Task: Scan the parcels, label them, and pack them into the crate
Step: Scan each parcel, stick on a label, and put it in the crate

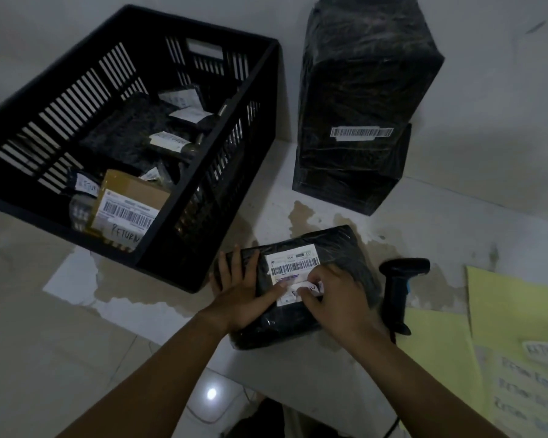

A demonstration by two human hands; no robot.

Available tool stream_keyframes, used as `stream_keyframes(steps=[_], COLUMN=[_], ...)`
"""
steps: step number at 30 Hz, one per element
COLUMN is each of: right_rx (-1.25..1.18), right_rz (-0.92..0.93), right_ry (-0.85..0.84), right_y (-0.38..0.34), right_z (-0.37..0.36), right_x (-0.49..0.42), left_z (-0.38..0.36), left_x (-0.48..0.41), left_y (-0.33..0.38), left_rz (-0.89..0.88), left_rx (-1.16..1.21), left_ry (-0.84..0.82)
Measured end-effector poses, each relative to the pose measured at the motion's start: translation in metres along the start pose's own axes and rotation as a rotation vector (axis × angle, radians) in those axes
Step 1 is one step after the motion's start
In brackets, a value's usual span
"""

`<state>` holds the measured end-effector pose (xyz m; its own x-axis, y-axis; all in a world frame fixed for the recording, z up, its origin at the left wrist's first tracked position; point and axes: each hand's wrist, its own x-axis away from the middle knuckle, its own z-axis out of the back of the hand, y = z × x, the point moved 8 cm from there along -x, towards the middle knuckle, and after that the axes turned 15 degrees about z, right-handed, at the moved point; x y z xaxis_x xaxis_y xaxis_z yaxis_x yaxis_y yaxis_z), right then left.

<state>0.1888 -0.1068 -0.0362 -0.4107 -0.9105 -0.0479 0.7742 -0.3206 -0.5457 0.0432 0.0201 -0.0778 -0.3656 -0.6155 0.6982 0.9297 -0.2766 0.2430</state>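
A flat black-wrapped parcel (339,248) lies on the white surface in front of me, a white barcode label on its top. My left hand (241,295) lies flat on the parcel's left side, fingers straight. My right hand (332,295) presses a small white sticker (310,287) with writing onto the lower part of that label, fingertips bent down on it. The black slatted crate (203,216) stands to the left and holds several labelled parcels, among them a brown box (130,188) marked RETURN.
A black handheld scanner (399,289) lies just right of the parcel. Yellow label sheets (506,327) with written stickers spread at the lower right. Two tall black-wrapped parcels (361,90) stand stacked at the back right. The surface's front edge runs below my arms.
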Motion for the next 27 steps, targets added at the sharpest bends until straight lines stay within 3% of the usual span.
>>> stream_keyframes(steps=[16,27], right_rx=[-0.042,0.08], right_rz=[0.02,0.01], right_ry=[0.04,0.06], right_y=[-0.002,-0.0018], right_z=[0.0076,0.0009], right_x=[0.0011,0.0032], left_z=[0.0013,-0.0026], left_x=[0.0037,0.0019], left_y=[0.0043,0.0052], left_rz=[0.045,0.07], left_rx=[-0.038,-0.13], left_ry=[-0.021,0.018])
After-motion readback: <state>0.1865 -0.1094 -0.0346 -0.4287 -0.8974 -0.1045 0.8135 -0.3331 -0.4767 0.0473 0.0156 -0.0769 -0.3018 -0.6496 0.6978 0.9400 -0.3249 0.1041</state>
